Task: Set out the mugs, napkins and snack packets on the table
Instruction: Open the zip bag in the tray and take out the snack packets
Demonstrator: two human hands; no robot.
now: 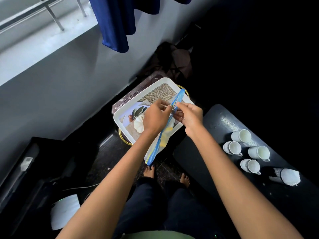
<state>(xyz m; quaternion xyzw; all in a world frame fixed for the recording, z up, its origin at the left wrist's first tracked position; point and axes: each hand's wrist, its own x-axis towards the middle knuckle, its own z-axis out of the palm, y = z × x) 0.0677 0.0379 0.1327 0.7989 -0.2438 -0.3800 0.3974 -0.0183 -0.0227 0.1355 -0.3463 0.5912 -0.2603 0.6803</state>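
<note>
Both hands grip a clear zip bag [164, 138] with a blue seal strip, held over a white tray [153, 90]. My left hand [155, 116] pinches one side of the bag's mouth and my right hand [189, 116] pinches the other. Something yellow shows inside the bag. Several white mugs [241, 135] stand upright on the dark table [198, 161] at the right. Beside them a mesh holder with white napkins [290, 176] leans on the table.
The tray has a printed picture and burlap liner and rests on a small gold-rimmed stand [124, 140]. A grey wall and blue curtain [115, 23] lie ahead. Dark equipment and a white object [65, 211] sit on the floor at the left. My bare feet show below.
</note>
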